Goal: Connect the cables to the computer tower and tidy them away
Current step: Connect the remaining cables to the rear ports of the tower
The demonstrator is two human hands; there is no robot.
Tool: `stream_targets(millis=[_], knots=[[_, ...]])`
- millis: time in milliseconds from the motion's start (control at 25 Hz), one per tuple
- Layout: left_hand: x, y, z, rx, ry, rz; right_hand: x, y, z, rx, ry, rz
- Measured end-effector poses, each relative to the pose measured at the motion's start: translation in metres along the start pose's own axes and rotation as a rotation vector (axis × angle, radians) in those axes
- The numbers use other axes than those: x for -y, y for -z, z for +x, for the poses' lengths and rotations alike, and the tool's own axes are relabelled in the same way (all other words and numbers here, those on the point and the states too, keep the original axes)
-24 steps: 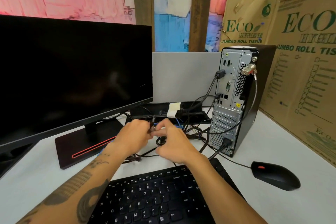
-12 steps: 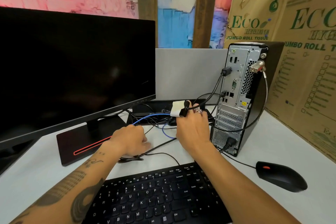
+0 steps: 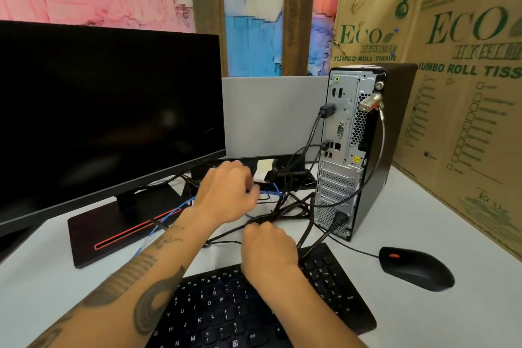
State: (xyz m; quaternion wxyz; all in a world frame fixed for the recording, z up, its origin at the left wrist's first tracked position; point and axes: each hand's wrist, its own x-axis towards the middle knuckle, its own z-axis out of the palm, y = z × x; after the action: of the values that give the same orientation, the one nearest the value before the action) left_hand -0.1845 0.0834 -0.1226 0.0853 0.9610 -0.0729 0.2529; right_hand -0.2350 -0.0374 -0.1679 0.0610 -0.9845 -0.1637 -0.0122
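A: Where is the tower sitting?
B: At two o'clock on the desk, standing upright, rear panel facing the person. Two dark plugs are sitting in the left side of the panel, a third at the bottom.

A: And the cables?
B: Lying in a loose black tangle at the centre of the desk, between the monitor base and the tower foot, running up to those plugs. A blue cable is trailing off toward eight o'clock, passing over the monitor base.

A: Left hand?
B: Reaching in over the tangle at twelve o'clock from the keyboard, knuckles up, fingers curling down. Blurring badly; cannot tell whether it is holding anything.

A: Right hand?
B: Lying just above the keyboard's far edge, fingers closing round a bunch of the black cables, which are fanning out from the fist toward one o'clock.

A: Anything else showing?
B: A mouse is resting at four o'clock, well apart from the hands, its thin lead running toward the tower foot. Cardboard boxes are standing behind and beside the tower. A grey wire is looping down from a metal fitting at the tower's upper rear edge.
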Motion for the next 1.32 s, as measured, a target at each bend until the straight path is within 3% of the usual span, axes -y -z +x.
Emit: stream_targets(millis=[160,360,480,640,720,880,1080,1160,1320], knots=[[-0.012,-0.03,0.021,0.406,0.052,-0.105,0.003,-0.004,0.007,0.024,-0.13,0.301],[0.002,-0.04,0.032,0.508,0.104,-0.206,-0.002,-0.015,0.011,-0.109,-0.204,0.595],[0.007,-0.031,0.036,0.642,0.102,-0.019,-0.003,-0.016,0.014,-0.248,-0.21,0.835],[0.032,-0.006,0.043,0.588,0.17,0.003,-0.005,-0.015,0.017,-0.372,-0.139,0.94],[0.043,0.008,0.043,0.633,0.184,0.029,-0.007,-0.019,0.02,-0.305,-0.045,0.875],[0.035,0.016,0.043,0.509,0.187,-0.194,-0.002,-0.031,0.022,-0.092,0.209,0.599],[0.01,-0.011,0.042,0.416,0.164,-0.183,-0.005,-0.024,0.02,-0.137,0.35,0.415],[0.005,-0.025,0.04,0.376,0.192,-0.168,-0.003,-0.018,0.017,-0.271,0.176,0.549],[0.004,-0.034,0.035,0.33,0.284,-0.298,-0.014,-0.014,0.037,-0.416,-0.568,1.271]])
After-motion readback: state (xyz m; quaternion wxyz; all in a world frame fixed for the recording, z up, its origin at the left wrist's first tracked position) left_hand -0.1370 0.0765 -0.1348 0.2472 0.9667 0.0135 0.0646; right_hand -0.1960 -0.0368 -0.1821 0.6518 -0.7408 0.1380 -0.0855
